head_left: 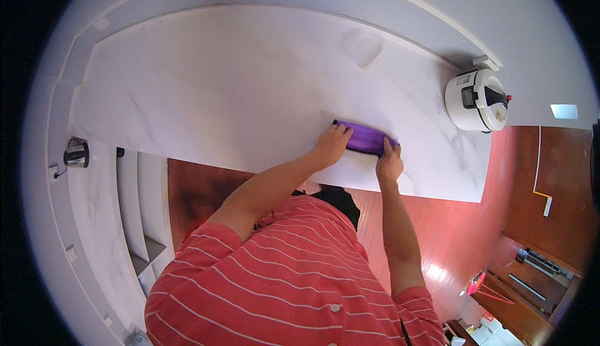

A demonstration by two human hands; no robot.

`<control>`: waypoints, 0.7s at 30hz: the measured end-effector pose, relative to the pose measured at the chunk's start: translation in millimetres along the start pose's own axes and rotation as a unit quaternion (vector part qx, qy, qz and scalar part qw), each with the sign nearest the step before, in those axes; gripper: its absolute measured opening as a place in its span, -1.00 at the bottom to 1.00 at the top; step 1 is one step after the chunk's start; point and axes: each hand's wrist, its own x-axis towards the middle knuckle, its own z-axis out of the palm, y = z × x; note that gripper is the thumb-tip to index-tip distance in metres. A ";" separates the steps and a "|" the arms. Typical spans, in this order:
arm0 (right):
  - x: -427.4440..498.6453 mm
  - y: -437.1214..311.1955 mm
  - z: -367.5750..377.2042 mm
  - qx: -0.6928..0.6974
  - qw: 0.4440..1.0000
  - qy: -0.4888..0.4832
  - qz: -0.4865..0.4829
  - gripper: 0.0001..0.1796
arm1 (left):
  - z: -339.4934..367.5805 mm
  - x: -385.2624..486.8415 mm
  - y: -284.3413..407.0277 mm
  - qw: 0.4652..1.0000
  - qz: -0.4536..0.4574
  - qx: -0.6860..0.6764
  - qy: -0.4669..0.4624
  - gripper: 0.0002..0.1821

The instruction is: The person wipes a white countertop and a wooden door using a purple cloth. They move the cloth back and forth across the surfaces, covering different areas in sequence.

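Observation:
A purple folded cloth (365, 139) with dark edges lies on the white marbled countertop (225, 88), near its front edge. My left hand (333, 144) grips the cloth's left end, fingers over its upper edge. At the right end, my right hand (390, 159) holds the cloth's corner between thumb and fingers. The underside of the cloth and the fingertips beneath it are hidden.
A white electric pressure cooker (477, 101) stands at the countertop's right end by the wall. A clear, shallow shape (365, 50) lies towards the back. On the left side counter sits an electric kettle (77, 154), above open shelves (140, 205).

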 end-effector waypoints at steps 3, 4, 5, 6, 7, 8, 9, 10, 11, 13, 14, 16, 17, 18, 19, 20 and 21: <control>50.8 12.9 -0.6 0.027 0.999 0.013 -0.015 -0.45 | 9.9 44.8 12.8 0.999 -0.041 0.007 0.014 -0.44; 55.1 18.2 -1.4 0.050 0.998 0.005 -0.032 -0.47 | 11.4 46.9 16.5 0.999 -0.048 0.010 0.023 -0.43; 51.0 24.8 -3.6 0.053 0.997 -0.017 -0.057 -0.47 | 12.0 43.0 21.2 0.997 -0.045 0.018 0.066 -0.43; 40.4 32.9 -6.6 0.057 0.995 -0.032 -0.075 -0.47 | 13.4 29.8 26.9 0.998 -0.011 0.024 0.064 -0.40; 25.5 42.9 -10.2 0.067 0.992 -0.032 -0.102 -0.47 | 17.1 11.1 36.1 0.999 -0.021 0.015 0.025 -0.37; 5.5 55.5 -15.7 0.075 0.990 -0.047 -0.112 -0.45 | 21.1 -9.4 49.0 1.000 -0.027 0.009 0.000 -0.34; -17.3 69.7 -22.4 0.075 0.989 -0.045 -0.119 -0.41 | 23.0 -26.8 59.8 0.998 -0.040 0.011 -0.047 -0.30; -38.3 86.4 -30.5 0.094 0.985 -0.069 -0.125 -0.39 | 27.5 -45.4 74.5 0.995 -0.055 0.012 -0.086 -0.26; -55.8 101.4 -37.8 0.085 0.984 -0.083 -0.134 -0.38 | 34.6 -60.4 92.1 0.994 -0.054 0.000 -0.091 -0.24; -60.1 130.3 -48.6 0.079 0.982 -0.102 -0.141 -0.37 | 45.4 -63.9 117.4 0.993 -0.060 -0.023 -0.095 -0.21; -54.1 142.1 -52.6 0.077 0.981 -0.106 -0.140 -0.37 | 50.5 -51.1 123.8 0.995 -0.057 -0.011 -0.075 -0.21; -24.0 160.3 -55.4 0.052 0.985 -0.104 -0.127 -0.38 | 63.9 -7.7 134.3 0.995 -0.070 0.007 -0.066 -0.20; 2.3 166.0 -52.4 0.074 0.988 -0.049 -0.125 -0.42 | 70.3 19.8 137.1 0.996 -0.077 0.013 -0.041 -0.20; 28.0 173.4 -50.7 0.054 0.991 -0.029 -0.118 -0.42 | 75.0 49.1 139.1 0.997 -0.077 0.029 -0.011 -0.22; 53.5 179.2 -48.4 0.049 0.993 -0.028 -0.106 -0.42 | 76.1 75.1 140.9 0.997 -0.073 0.014 0.014 -0.26; 72.5 182.2 -44.7 0.056 0.993 0.005 -0.108 -0.42 | 77.0 96.2 144.6 0.996 -0.075 0.036 0.016 -0.31; 88.9 182.4 -39.7 0.047 0.995 -0.001 -0.087 -0.42 | 78.2 109.5 148.8 0.995 -0.088 0.040 -0.004 -0.32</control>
